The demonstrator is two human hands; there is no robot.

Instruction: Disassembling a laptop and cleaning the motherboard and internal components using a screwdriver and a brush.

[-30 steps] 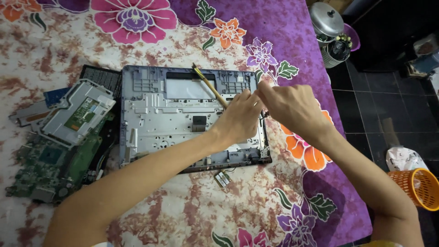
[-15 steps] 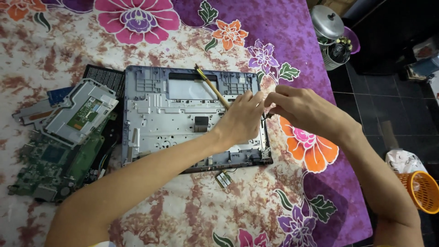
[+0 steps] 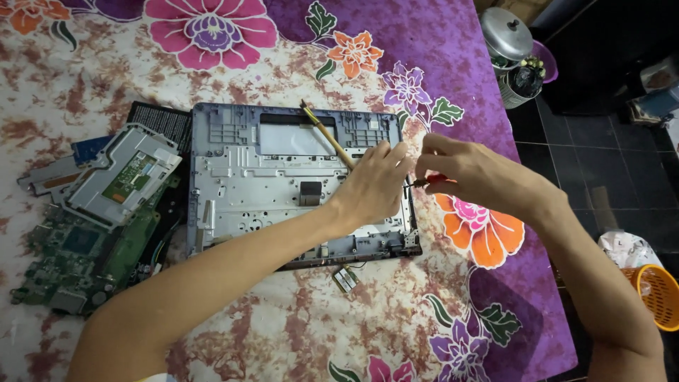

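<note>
An opened grey laptop base (image 3: 240, 184) lies inner side up on a floral cloth. My left hand (image 3: 375, 185) rests over its right edge, fingers bunched and pointing right; what they pinch is hidden. My right hand (image 3: 475, 173) hovers just off that edge, holding a small red-handled screwdriver (image 3: 433, 180) whose dark tip points at my left fingertips. A thin wooden-handled brush (image 3: 327, 136) lies slantwise on the base's upper part, its lower end running under my left hand.
Left of the base are a green circuit board (image 3: 78, 247), a silver drive casing (image 3: 124, 177) and a black ribbed part (image 3: 159, 120). A small card (image 3: 344, 279) lies below the base. On the dark tiled floor at right stand a lidded metal pot (image 3: 506, 35) and an orange basket (image 3: 658, 297).
My right hand has drawn a little to the right and down, away from my left hand, so the red screwdriver handle now shows between them. My left hand stays on the base's right edge.
</note>
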